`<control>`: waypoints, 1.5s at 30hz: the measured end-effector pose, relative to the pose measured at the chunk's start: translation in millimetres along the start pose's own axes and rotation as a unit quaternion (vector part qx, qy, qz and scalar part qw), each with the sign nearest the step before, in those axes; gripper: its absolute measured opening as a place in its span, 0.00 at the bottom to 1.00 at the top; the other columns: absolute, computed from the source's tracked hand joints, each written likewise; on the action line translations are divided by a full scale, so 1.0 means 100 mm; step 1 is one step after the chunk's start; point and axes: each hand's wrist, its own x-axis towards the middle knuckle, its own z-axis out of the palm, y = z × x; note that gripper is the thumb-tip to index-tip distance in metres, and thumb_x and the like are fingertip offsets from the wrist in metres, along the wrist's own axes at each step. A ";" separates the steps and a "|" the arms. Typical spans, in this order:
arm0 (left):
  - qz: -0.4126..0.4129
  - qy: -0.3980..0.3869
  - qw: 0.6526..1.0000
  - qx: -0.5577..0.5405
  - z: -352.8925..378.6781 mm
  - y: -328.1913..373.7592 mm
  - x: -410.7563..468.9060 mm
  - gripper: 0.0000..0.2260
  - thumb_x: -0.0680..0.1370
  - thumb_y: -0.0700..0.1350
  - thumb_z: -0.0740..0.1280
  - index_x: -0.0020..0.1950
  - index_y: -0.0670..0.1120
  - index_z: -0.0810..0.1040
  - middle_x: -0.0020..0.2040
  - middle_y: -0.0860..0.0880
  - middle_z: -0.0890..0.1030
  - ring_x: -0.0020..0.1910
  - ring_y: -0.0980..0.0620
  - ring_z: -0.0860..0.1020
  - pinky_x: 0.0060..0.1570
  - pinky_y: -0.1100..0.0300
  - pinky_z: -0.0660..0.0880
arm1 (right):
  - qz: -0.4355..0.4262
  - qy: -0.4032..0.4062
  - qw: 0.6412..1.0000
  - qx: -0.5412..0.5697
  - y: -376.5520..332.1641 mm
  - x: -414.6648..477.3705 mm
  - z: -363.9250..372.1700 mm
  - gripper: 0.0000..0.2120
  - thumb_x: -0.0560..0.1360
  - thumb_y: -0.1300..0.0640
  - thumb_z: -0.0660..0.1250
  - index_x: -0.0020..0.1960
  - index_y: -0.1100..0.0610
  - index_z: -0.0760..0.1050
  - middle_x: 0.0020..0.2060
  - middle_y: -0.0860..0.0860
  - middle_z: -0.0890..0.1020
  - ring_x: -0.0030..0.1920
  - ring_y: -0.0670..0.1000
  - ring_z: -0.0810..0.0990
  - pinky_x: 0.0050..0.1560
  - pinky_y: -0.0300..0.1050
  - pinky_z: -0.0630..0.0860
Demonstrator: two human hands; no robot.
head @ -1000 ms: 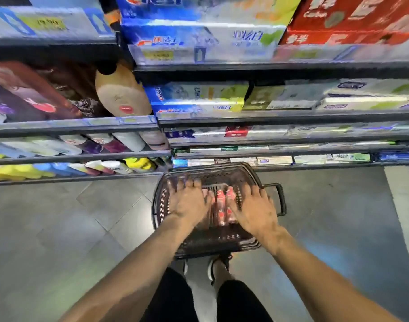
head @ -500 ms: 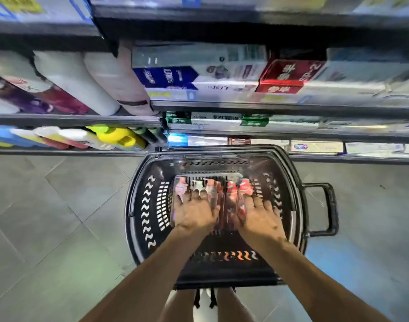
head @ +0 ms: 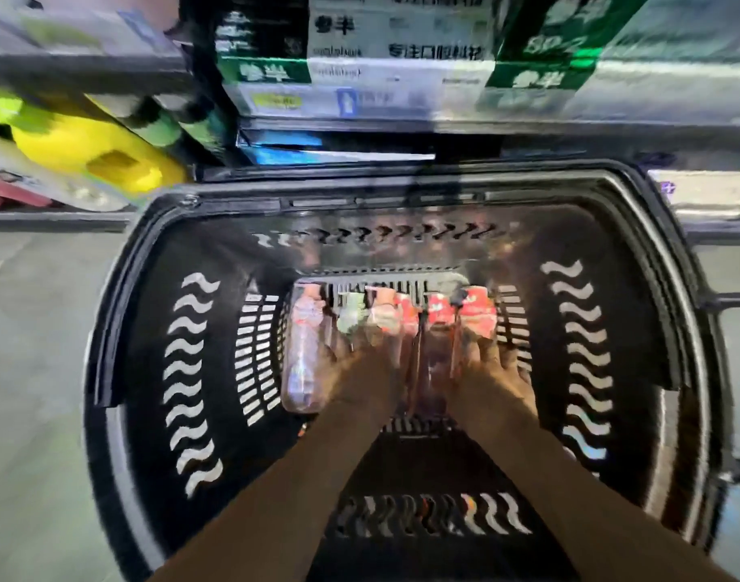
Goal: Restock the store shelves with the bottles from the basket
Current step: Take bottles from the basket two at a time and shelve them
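Head view — grey tiled floor, stocked shelves just beyond the basket.

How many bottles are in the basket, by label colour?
Red-label bottles: 3
Pink-label bottles: 2
Greenish-label bottle: 1
Total: 6 in the basket. The count is approximate: the frame is blurred, and the left hand and right hand cover parts.

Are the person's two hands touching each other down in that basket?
Apart. The head view shows a bottle lying between the left hand and the right hand.
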 end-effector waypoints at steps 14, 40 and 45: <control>-0.138 0.118 0.966 -0.182 0.54 -0.14 0.38 0.47 0.70 0.69 0.70 0.75 0.44 0.52 0.67 0.46 0.65 0.64 0.48 0.68 0.60 0.55 0.70 | 0.146 0.064 0.984 0.084 -0.14 0.48 0.47 0.50 0.75 0.30 0.62 0.77 0.71 0.58 0.56 0.68 0.77 0.45 0.64 0.83 0.38 0.51 0.79; -0.074 0.115 0.870 -0.473 -1.11 0.22 -1.93 0.33 0.65 0.52 0.83 0.58 0.54 0.63 0.46 0.58 0.75 0.50 0.49 0.80 0.51 0.54 0.78 | 0.011 0.045 0.881 0.471 0.01 -1.40 -1.42 0.47 0.51 0.40 0.86 0.63 0.35 0.62 0.56 0.47 0.78 0.55 0.51 0.82 0.54 0.55 0.81; -0.046 0.211 0.841 -0.496 -1.55 0.37 -2.85 0.37 0.60 0.56 0.79 0.62 0.56 0.61 0.51 0.54 0.82 0.48 0.54 0.83 0.51 0.51 0.80 | -0.061 0.142 0.878 0.452 -0.01 -2.24 -2.27 0.43 0.59 0.44 0.81 0.67 0.44 0.62 0.56 0.48 0.80 0.54 0.52 0.82 0.54 0.57 0.80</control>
